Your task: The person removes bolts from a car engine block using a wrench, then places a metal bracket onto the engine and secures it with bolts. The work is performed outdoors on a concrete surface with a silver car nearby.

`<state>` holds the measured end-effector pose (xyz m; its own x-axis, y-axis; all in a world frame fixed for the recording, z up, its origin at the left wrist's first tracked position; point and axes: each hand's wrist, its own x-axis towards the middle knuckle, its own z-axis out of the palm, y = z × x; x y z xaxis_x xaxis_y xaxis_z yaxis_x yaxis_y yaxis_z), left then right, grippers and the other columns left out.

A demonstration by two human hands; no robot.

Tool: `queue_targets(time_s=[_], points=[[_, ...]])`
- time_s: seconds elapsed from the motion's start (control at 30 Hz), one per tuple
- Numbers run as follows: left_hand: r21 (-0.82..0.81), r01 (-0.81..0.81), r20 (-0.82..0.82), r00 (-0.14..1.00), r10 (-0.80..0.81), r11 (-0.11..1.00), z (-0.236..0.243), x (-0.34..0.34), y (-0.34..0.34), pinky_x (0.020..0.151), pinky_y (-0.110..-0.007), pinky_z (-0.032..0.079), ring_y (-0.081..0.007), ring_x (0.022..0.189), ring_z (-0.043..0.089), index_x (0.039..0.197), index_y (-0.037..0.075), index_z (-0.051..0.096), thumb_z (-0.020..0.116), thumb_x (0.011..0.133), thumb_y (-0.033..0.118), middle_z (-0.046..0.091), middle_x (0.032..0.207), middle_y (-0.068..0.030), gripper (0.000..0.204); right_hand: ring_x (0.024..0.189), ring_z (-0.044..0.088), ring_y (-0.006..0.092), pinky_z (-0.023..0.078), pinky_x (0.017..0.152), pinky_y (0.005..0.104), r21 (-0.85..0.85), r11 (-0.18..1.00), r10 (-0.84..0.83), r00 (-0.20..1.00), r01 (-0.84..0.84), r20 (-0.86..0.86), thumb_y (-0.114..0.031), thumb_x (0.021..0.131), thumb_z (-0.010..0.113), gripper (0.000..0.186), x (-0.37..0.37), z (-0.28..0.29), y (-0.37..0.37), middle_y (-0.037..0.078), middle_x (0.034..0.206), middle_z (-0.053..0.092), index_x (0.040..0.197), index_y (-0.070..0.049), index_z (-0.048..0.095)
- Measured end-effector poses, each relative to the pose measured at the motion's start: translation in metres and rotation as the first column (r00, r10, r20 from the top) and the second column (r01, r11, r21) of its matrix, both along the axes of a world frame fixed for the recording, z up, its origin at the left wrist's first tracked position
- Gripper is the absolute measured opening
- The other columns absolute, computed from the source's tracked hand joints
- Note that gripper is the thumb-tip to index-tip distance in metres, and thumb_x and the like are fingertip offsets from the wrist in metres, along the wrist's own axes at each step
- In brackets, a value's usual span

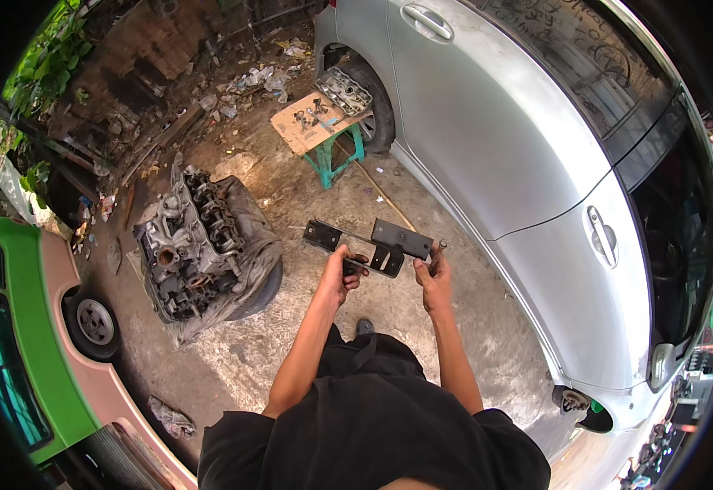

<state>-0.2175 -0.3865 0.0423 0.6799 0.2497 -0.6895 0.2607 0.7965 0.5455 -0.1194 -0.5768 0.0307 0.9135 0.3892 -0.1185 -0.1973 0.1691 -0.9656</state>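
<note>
In front of my body I hold a black metal bracket (324, 234) with holes and a slotted end. My left hand (341, 273) is closed on its lower edge, fingers curled underneath. My right hand (433, 278) grips the right end of a flat, dark rectangular plate (403, 238) that overlaps the bracket's slotted end. Whether plate and bracket are one piece, I cannot tell. A small bolt (444, 243) sticks up by the right fingertips; what bears it is hidden. Dark grime marks the fingers.
A greasy engine (197, 245) sits on cloth over a tyre at left. Beyond, a green-legged stool (324, 159) carries a cylinder head (344, 91) and small metal parts. A silver car (487, 122) stands right, a green-and-pink vehicle (54, 327) left. Litter lies along the back wall.
</note>
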Motion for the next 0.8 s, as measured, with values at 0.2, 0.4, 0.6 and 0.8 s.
queue_targets(time_s=[0.2, 0.4, 0.6, 0.8], points=[[0.091, 0.095, 0.051, 0.994, -0.100, 0.991, 0.010, -0.039, 0.012, 0.039, -0.023, 0.022, -0.0071, 0.040, 0.028, 0.085, 0.000, 0.065, 0.045, 0.093, 0.040, 0.059, 0.063, -0.0127, 0.046, 0.072, 0.050, 0.0054, 0.040, 0.062, 0.0248, -0.064, 0.986, 0.152, 0.988, -0.151, 0.011, -0.017, 0.088, 0.078, 0.047, -0.054, -0.003, 0.003, 0.003, 0.105, 0.062, 0.124, 0.002, 0.056], [0.249, 0.245, -0.028, 0.969, -0.246, 0.937, 0.014, -0.103, 0.039, 0.041, -0.024, 0.022, -0.0064, 0.040, 0.031, 0.082, 0.001, 0.066, 0.051, 0.086, 0.038, 0.055, 0.058, -0.0064, 0.040, 0.075, 0.055, 0.0054, 0.044, 0.065, 0.0239, -0.190, 0.978, 0.101, 0.991, -0.082, 0.093, -0.016, 0.088, 0.078, 0.029, -0.125, 0.001, 0.025, 0.001, 0.093, 0.067, 0.108, 0.001, 0.066], [0.361, 0.404, -0.124, 0.914, -0.387, 0.840, 0.010, -0.186, 0.088, 0.047, -0.024, 0.021, -0.0059, 0.048, 0.031, 0.083, 0.004, 0.068, 0.057, 0.087, 0.048, 0.042, 0.056, 0.0047, 0.045, 0.071, 0.053, 0.0042, 0.040, 0.060, 0.0220, -0.094, 0.990, -0.100, 0.993, 0.105, 0.057, -0.017, 0.088, 0.078, 0.027, -0.240, -0.019, 0.070, -0.002, 0.085, 0.065, 0.106, -0.001, 0.067], [0.330, 0.402, -0.056, 0.911, -0.408, 0.854, 0.023, -0.269, 0.139, 0.048, -0.026, 0.018, -0.0046, 0.051, 0.026, 0.068, 0.019, 0.041, 0.070, 0.087, 0.048, 0.029, 0.061, 0.0097, 0.045, 0.049, 0.041, 0.0042, 0.026, 0.042, 0.0232, 0.057, 0.982, -0.162, 0.957, 0.181, -0.240, -0.024, 0.089, 0.078, 0.028, -0.344, -0.010, 0.123, 0.000, 0.072, 0.057, 0.096, -0.002, 0.061]])
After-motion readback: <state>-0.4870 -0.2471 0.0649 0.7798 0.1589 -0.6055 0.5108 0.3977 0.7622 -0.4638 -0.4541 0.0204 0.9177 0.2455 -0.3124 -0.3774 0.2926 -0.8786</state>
